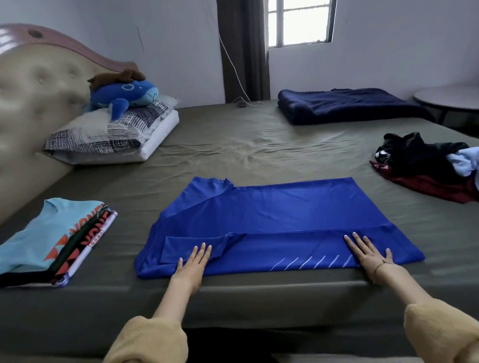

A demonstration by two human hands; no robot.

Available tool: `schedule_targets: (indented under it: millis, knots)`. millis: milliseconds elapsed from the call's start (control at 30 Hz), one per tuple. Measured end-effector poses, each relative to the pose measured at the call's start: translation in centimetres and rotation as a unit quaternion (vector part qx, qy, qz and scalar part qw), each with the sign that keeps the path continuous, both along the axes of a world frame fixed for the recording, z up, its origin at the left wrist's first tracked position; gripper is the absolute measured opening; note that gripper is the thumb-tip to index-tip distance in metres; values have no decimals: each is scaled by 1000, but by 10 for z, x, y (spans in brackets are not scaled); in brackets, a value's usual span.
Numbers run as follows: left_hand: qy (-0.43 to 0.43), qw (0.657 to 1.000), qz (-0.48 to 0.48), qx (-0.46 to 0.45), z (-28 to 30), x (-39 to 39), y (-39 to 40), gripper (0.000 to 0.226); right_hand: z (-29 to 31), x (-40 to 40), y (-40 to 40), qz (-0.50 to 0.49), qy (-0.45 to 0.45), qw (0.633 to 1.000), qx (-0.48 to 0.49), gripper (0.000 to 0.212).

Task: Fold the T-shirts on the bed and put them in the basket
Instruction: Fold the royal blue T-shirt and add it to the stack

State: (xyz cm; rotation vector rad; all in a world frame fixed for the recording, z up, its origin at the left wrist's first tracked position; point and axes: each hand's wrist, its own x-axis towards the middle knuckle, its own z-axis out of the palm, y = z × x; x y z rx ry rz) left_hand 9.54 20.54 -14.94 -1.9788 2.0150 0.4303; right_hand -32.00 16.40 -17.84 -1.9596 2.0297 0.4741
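A bright blue T-shirt (268,216) lies flat on the bed (231,151) at its near edge, with its near side folded over in a long strip. My left hand (194,264) presses flat on the folded strip near the sleeve, fingers straight. My right hand (371,253) presses flat on the strip's right part, beside the white slanted stripes. A stack of folded T-shirts (50,244), light blue one on top, sits to the left. A heap of unfolded shirts (437,168), black, dark red and pale blue, lies at the right. No basket is in view.
Pillows (111,132) with a blue plush toy (125,95) sit by the padded headboard (21,109) at the left. A folded navy blanket (348,105) lies at the far right of the bed. A round table (456,99) stands beyond the bed's right edge.
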Motion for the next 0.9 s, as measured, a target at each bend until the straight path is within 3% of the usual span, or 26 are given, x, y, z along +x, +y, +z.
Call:
schedule_targets:
  millis: [233, 367, 600, 667, 767, 900]
  knots:
    - [-5, 1000, 6, 12, 5, 5, -13, 81, 8, 5, 0, 6, 5, 1000, 30, 85]
    - [-36, 999, 14, 1, 24, -3, -29, 62, 19, 1, -9, 11, -8, 999, 45, 83]
    - [-175, 981, -28, -82, 46, -33, -77, 22, 56, 8, -42, 16, 26, 998, 56, 39]
    - [-168, 978, -33, -121, 47, -39, -91, 25, 54, 11, -57, 30, 76, 997, 18, 20]
    - [-123, 976, -33, -176, 40, -49, -120, 32, 59, 19, -74, 23, 97, 993, -62, 34]
    - [-61, 979, -50, -190, 21, -65, -167, 18, 50, 15, -121, 10, 64, 990, -124, 17]
